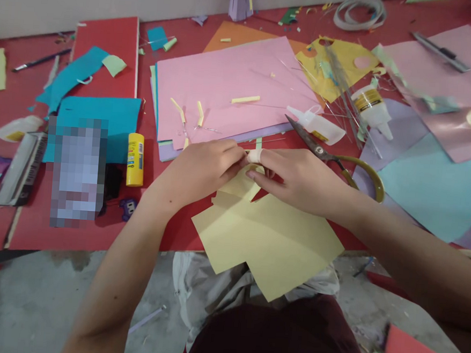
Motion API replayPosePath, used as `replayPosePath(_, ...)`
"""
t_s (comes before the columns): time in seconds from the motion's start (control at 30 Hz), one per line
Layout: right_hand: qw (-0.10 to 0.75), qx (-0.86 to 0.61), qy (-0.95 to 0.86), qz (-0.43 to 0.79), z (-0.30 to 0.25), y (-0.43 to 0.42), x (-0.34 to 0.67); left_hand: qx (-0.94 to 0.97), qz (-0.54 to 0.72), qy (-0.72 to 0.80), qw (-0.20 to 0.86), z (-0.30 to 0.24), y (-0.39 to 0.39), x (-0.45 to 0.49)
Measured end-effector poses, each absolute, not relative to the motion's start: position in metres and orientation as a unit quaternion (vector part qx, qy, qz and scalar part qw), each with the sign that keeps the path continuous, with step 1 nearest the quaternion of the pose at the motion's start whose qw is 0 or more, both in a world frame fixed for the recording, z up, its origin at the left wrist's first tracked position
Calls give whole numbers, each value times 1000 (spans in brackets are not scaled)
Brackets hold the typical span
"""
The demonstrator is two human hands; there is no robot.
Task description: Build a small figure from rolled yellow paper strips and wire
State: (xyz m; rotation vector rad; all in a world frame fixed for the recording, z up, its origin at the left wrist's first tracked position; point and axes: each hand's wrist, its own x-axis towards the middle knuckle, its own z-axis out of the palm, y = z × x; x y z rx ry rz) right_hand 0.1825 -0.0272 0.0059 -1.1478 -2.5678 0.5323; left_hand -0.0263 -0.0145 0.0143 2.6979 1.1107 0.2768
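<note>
My left hand and my right hand meet fingertip to fingertip over the red table's near edge. Both pinch a small pale yellow paper piece between them; how it is shaped I cannot make out. A white bandage wraps one right fingertip. Under the hands lie pale yellow paper sheets that overhang the table edge. Scissors with olive handles lie just behind my right hand.
A pink sheet on a paper stack carries small yellow rolled strips and thin wires. Two glue bottles stand to the right, a yellow glue stick to the left. Teal, lilac, pink and light blue papers cover the table.
</note>
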Motion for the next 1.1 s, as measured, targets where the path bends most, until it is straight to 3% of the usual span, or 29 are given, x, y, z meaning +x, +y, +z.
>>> replayPosePath(0.4, 148, -391, -893, 169, 4, -27, 182, 922, 93, 365, 89, 15, -14, -26)
replayPosePath(0.53, 220, -385, -870, 214, 5, -28, 184, 916, 134, 359, 117, 15, -14, -28)
replayPosePath(0.73, 351, -405, -783, 316, 14, -32, 183, 851, 238, 400, 244, 27, -16, -28)
replayPosePath(0.87, 376, -394, -748, 380, 15, -30, 182, 812, 271, 425, 295, 31, -17, -26)
replayPosePath(1.1, 404, -376, -726, 411, 12, -28, 181, 808, 279, 429, 290, 28, -18, -24)
